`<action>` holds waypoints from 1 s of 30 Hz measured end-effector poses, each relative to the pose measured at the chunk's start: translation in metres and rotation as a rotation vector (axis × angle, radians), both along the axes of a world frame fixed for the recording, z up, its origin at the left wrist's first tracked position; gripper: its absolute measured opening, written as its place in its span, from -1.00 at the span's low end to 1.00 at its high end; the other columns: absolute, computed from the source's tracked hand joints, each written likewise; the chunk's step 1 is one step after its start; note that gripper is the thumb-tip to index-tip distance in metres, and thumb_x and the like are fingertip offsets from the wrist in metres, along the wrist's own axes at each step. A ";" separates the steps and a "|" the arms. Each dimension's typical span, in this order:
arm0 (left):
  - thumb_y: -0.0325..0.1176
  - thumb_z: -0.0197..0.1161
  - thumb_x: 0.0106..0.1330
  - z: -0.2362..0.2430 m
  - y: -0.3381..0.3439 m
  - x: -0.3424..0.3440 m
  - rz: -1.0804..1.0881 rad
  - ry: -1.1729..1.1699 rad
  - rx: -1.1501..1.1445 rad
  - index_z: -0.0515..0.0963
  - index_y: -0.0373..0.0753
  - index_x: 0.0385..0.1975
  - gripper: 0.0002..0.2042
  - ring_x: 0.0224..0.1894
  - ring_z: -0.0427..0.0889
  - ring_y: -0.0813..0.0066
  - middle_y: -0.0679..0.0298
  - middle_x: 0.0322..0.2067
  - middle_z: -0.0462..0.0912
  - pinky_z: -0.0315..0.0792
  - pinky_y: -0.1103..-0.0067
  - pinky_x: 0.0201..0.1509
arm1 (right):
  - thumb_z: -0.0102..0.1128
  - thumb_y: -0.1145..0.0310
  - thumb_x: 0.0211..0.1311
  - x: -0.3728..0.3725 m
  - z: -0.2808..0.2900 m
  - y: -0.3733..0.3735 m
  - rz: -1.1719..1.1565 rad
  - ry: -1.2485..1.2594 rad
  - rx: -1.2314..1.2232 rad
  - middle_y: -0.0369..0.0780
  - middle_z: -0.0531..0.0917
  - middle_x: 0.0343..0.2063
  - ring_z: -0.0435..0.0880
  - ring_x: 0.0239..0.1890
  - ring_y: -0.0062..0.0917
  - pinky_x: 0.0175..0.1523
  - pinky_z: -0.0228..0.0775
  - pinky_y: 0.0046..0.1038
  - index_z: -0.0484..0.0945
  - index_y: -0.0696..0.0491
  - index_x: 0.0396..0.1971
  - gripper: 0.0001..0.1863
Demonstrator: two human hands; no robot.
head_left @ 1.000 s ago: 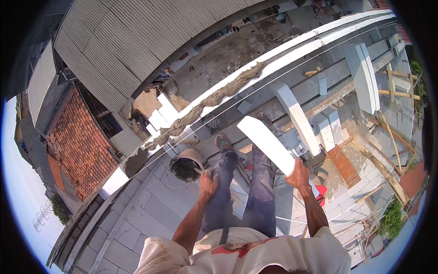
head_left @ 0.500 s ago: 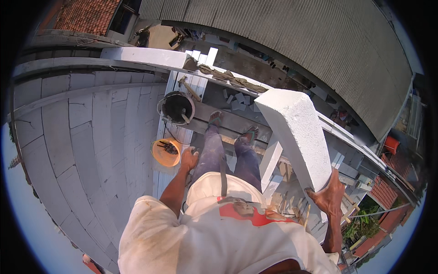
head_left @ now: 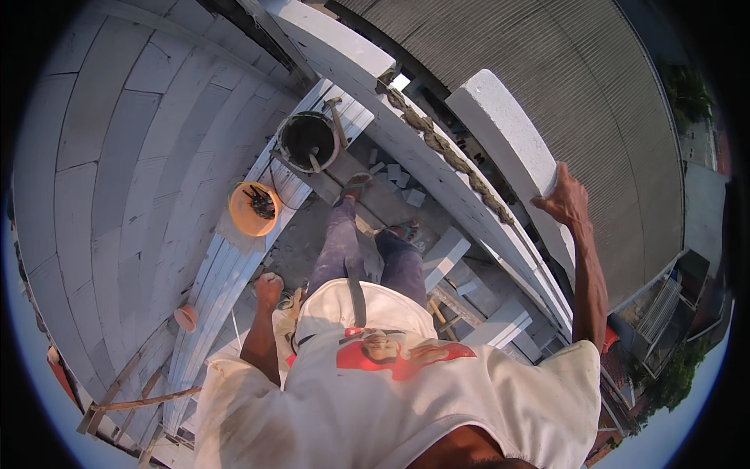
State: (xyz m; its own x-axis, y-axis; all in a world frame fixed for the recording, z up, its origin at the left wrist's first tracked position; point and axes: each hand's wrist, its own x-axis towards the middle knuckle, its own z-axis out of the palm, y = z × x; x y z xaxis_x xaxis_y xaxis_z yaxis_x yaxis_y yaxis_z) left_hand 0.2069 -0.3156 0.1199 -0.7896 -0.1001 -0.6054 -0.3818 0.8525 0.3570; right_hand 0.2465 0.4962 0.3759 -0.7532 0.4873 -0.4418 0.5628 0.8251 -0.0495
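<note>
My right hand (head_left: 566,195) grips a long white lightweight concrete block (head_left: 508,133) near its end, the thumb on the near side. The block is held up at the right, along the outer side of a block wall (head_left: 391,125). A lumpy strip of grey mortar (head_left: 449,155) lies along the wall's top, beginning beside a laid block (head_left: 336,35). At my left hip my left hand (head_left: 269,291) is loosely closed, and I see nothing in it. Nearest to it is an orange-yellow bucket (head_left: 248,225) with dark tools inside.
A black bucket (head_left: 287,160) with a tool handle in it stands beside a hammer (head_left: 338,121) on white ribbed sheets. My feet are on a plank. Loose blocks (head_left: 445,256) lie below at the right. Beyond the wall is a corrugated roof (head_left: 578,102).
The block has swung outward and away from my body, over to the wall's outer side, with my right arm stretched farther. My view has turned. My left hand has drawn back from the orange-yellow bucket.
</note>
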 end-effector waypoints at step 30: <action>-0.30 0.29 0.27 0.044 -0.035 0.085 0.335 -0.331 0.146 0.67 -0.35 -0.09 -0.70 -0.18 0.71 0.39 0.19 -0.25 0.76 0.54 0.46 -0.05 | 0.77 -0.02 -0.34 -0.133 -0.174 -0.055 0.136 -0.077 -0.125 0.06 0.75 -0.22 0.79 -0.22 -0.13 -0.08 0.65 -0.15 0.46 0.15 0.07 -0.04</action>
State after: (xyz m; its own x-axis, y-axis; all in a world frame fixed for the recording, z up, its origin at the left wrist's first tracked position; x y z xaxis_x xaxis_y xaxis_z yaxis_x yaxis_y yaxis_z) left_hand 0.2918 -0.3504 0.1641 -0.4916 -0.2112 -0.8448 -0.7394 0.6136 0.2769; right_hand 0.1131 0.4416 0.2023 -0.7701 0.3205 -0.5515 0.4523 0.8841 -0.1178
